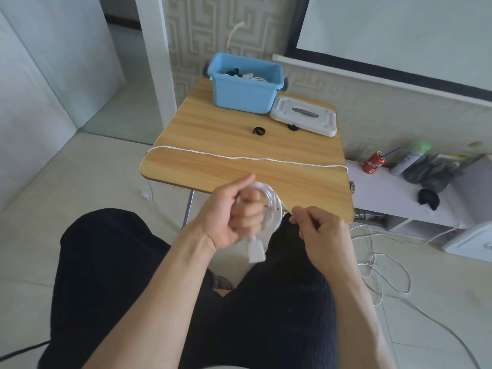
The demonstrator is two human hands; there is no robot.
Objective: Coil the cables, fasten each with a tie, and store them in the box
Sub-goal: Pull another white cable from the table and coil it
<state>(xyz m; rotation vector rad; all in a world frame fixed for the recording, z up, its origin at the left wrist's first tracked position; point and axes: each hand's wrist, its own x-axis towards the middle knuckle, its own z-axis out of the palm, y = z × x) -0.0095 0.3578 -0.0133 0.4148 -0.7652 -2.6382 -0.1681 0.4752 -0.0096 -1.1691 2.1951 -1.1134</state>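
The cable point(271, 206) in the hands is white. The surface point(213, 129) past the hands is light brown with wood lines. Far past them, the box point(239, 94) is blue and its lid point(303, 115) is white. Two ties point(259, 131) are black. The can point(374, 162) off to the right is red.
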